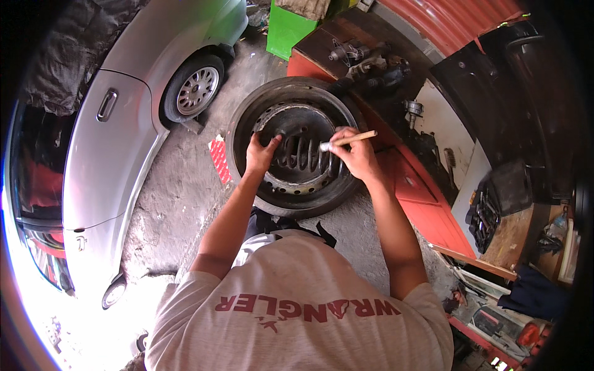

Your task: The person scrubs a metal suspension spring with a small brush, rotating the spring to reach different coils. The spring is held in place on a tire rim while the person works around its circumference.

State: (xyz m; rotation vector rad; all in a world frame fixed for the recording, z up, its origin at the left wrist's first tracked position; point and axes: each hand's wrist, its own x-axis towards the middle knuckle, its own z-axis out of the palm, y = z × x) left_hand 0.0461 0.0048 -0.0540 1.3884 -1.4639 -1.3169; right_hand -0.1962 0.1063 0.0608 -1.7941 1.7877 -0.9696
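Silver car point(117, 142), red cabinet point(427, 204), green box point(288, 31)

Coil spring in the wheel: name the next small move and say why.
Probably draw the brush along the next coils of the coil spring. The right hand holds it at the spring's right end, while the left hand steadies the other end.

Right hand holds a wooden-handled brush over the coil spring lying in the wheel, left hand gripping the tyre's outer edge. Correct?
Not quite. In the head view the left hand grips the coil spring itself, not the tyre. The right hand does hold the brush over it.
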